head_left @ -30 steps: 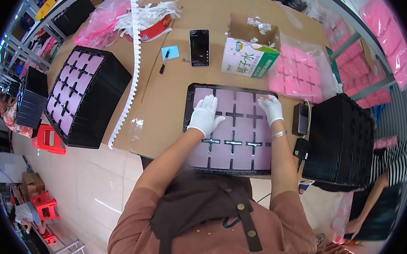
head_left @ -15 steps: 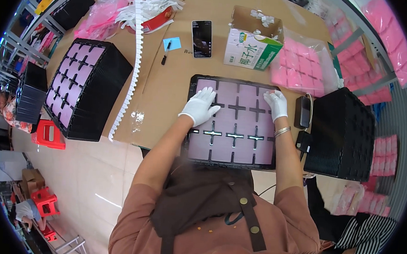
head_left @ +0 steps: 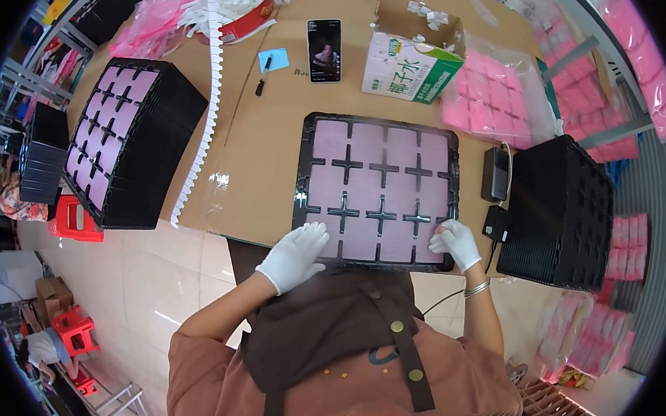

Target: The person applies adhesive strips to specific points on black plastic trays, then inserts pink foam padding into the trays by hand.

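Observation:
A black plastic tray (head_left: 301, 185) lies before me on the cardboard-covered table, its compartments filled with flat lilac pieces (head_left: 366, 144) between black cross-shaped ribs. My left hand (head_left: 293, 259), in a white glove, rests at the tray's near left corner with its fingers laid out and the thumb apart. At the near right corner, my white-gloved right hand (head_left: 456, 244) has its fingers bent and bunched against the tray's edge. Whatever those fingertips may hold is too small to make out.
Tall stacks of black trays stand left (head_left: 154, 144) and right (head_left: 550, 214). Beyond my tray are a phone (head_left: 324, 51), a pen (head_left: 264, 76), a cardboard box (head_left: 411, 56) and bagged pink pieces (head_left: 488, 103). A black adapter (head_left: 497, 222) with cable sits nearby. A white toothed strip (head_left: 212, 86) crosses the left.
Both hands have come toward me, from the tray's middle and far right part to its near corners. My left hand has also shifted left. The view has moved slightly.

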`<state>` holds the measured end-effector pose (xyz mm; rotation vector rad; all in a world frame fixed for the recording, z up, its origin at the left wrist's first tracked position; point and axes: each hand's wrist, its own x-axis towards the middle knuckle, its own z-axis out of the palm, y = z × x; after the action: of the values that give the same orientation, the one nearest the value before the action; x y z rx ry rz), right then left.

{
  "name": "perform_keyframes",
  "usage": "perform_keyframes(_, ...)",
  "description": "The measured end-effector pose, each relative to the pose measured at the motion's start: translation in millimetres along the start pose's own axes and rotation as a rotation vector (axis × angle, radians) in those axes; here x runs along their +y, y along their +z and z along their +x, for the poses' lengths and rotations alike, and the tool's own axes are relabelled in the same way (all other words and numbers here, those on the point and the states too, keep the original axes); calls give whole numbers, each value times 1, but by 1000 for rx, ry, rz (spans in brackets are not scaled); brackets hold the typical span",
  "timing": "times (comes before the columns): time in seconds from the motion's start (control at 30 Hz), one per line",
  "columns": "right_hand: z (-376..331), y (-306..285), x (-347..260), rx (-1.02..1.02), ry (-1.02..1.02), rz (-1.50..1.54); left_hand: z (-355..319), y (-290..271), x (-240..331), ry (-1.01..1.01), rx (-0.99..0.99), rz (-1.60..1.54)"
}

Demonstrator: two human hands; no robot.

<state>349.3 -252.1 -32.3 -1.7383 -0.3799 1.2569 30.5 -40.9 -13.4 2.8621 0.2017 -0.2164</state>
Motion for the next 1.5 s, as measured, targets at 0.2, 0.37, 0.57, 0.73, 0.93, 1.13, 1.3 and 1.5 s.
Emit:
perform_keyframes(0.2, -5, 36, -1, 62, -76, -152, 9, 6, 7, 101, 80, -218)
perform_keyframes(0.37, -3, -3, 17, 870, -349, -479, -27, 14, 19, -759, 472, -392)
perform_keyframes(0.57, -15, 17, 23, 783, -273, -536, -27, 51, 18, -824, 736, -613)
perform_keyframes(0.73, -104, 7, -53, 1053, -729, -613, -41, 27, -9, -918, 378, -1505)
perform_keyframes(0.93, -192, -208, -41, 1937, -554, -347, -41, 23, 1, -602, 727, -1609)
perform_keyframes(1.13, -194, -384, 48, 1178, -278, 947, -91, -44, 17, -401, 818, -1599)
perform_keyframes(1.3, -189, -424, 77, 1134, -184, 638, -187, -83, -5, -425, 1337, -1281)
perform_keyframes(1.5, -205, -479, 90, 1271, 56, 560, -268, -129, -31, -452, 1900, -1175)
